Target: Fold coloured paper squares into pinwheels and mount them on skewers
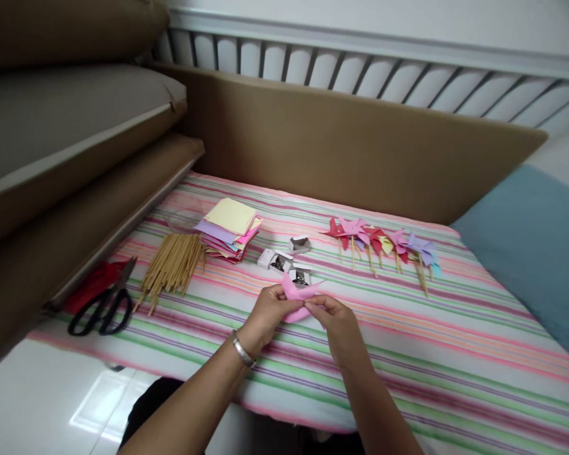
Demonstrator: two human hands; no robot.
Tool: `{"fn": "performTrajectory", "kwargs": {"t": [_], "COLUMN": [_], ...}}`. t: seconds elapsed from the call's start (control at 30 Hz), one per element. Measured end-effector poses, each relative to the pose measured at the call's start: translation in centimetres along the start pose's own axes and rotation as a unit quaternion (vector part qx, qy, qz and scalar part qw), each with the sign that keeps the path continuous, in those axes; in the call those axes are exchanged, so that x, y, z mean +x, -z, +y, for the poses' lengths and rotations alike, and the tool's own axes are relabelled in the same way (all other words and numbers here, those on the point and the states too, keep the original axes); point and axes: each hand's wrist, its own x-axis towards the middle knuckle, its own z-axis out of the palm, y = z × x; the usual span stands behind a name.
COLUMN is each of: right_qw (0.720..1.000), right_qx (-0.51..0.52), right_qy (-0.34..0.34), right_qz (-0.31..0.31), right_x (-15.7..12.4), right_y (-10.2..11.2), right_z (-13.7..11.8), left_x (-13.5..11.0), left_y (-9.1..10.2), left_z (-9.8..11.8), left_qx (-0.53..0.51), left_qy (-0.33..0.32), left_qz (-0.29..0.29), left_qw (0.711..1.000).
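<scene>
Both my hands meet over the striped mattress and pinch a folded pink paper piece (294, 292). My left hand (267, 312), with a metal bangle on its wrist, grips the paper's left side. My right hand (336, 318) pinches its right side with closed fingers. Just beyond the paper lie small open boxes of pins (284, 260). A stack of coloured paper squares (228, 229) and a bundle of wooden sticks (173, 265) lie further left.
Black scissors (104, 303) rest on red paper at the mattress's left edge. A row of finished paper pinwheels (384, 245) lies at the back right. Brown cushions (52, 145) are stacked on the left, a brown board (351, 145) stands behind, and a blue pillow (535, 246) lies right.
</scene>
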Motion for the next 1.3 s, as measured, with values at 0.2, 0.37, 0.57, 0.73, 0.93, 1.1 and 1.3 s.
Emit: {"fn": "performTrajectory", "kwargs": {"t": [0.2,0.37,0.57,0.73,0.93,1.1,1.3], "right_qw": [1.000,0.999,0.999,0.998,0.998,0.999,0.997], "right_qx": [0.023,0.038,0.042,0.052,0.049,0.022,-0.006], "right_qy": [-0.019,0.002,0.021,0.027,0.031,0.034,0.066], "right_qz": [0.001,0.006,0.017,0.015,0.014,0.018,0.032], "right_x": [0.2,0.2,0.1,0.0,-0.1,-0.3,-0.4], "right_y": [0.0,-0.2,-0.4,-0.4,-0.5,-0.5,-0.5], "right_z": [0.5,0.7,0.3,-0.1,0.0,-0.5,-1.2], "left_x": [-0.1,0.0,0.1,0.2,0.2,0.2,0.1], "left_y": [0.0,0.0,0.3,0.4,0.3,0.4,0.2], "left_z": [0.2,0.3,0.3,0.4,0.3,0.3,0.4], "left_qx": [0.004,0.020,0.031,0.024,0.027,0.029,0.003], "left_qy": [0.005,0.012,0.024,0.034,0.031,0.017,0.033], "left_qz": [0.004,-0.004,-0.030,-0.054,-0.043,-0.045,-0.055], "left_qw": [1.000,1.000,0.999,0.998,0.998,0.998,0.998]}}
